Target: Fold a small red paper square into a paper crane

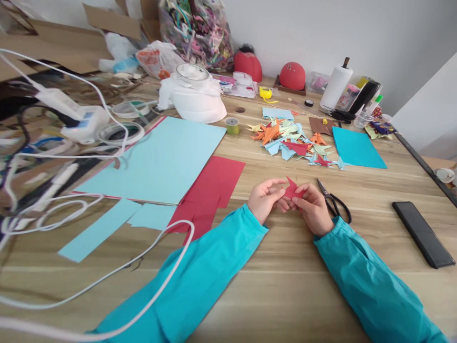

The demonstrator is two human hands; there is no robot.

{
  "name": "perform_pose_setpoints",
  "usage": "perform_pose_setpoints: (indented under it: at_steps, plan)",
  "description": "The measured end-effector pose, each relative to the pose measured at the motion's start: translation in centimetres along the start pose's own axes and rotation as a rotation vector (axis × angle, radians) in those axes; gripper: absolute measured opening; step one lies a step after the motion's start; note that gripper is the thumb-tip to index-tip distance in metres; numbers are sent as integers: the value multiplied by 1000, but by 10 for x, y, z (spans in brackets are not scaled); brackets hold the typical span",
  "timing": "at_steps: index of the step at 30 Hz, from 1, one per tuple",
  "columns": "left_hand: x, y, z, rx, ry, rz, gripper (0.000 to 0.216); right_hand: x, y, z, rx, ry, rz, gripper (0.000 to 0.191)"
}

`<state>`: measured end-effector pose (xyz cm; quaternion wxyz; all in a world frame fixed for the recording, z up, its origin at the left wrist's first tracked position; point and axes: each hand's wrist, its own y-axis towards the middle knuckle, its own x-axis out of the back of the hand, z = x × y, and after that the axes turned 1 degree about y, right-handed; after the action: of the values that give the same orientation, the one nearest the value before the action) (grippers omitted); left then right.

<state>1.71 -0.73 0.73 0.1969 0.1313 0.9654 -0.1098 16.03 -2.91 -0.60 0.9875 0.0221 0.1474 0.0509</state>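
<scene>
Both hands meet over the middle of the wooden table [293,267], pinching a small folded piece of red paper [293,189] between them. The left hand [264,198] grips its left edge with thumb and fingertips, and the right hand [313,207] closes on the right side, fingers curled over the fold. A pointed corner of the red paper sticks up above the fingers, and the piece is held just above the tabletop. Both arms wear teal sleeves [200,281].

Just right of the right hand lie black scissors [333,200], flat on the table with blades pointing away from the person. Further right, well apart, a black phone [423,233] lies face up near the table's edge.

To the left of the hands a red sheet [214,188] with cut-out steps lies partly under a large light blue sheet [160,162]; light blue offcut strips [103,228] sit nearer the person. White cables [107,276] loop across the left side.

Beyond the hands, a heap of folded paper figures [291,140] in orange, blue, red and pale green is spread out, with a teal sheet [357,147] just to its right. A small spool of green thread [232,126] stands near the light blue sheet's far corner, and a paper towel roll [335,86] stands upright at the back
</scene>
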Motion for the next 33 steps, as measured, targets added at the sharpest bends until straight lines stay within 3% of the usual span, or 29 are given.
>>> perform_pose_setpoints:
  at_steps: [14, 21, 33]
  plan:
    - [-1, -1, 2, -159, 133, 44, 27, -1, 0, 0, -21, -21, -9, 20]
    - [3, -2, 1, -138, 184, 61, 20, -1, 2, -2, -27, -7, -54, 15]
    - [3, -4, -7, -103, 187, 39, 23, -1, 1, -1, -21, -14, -108, 25]
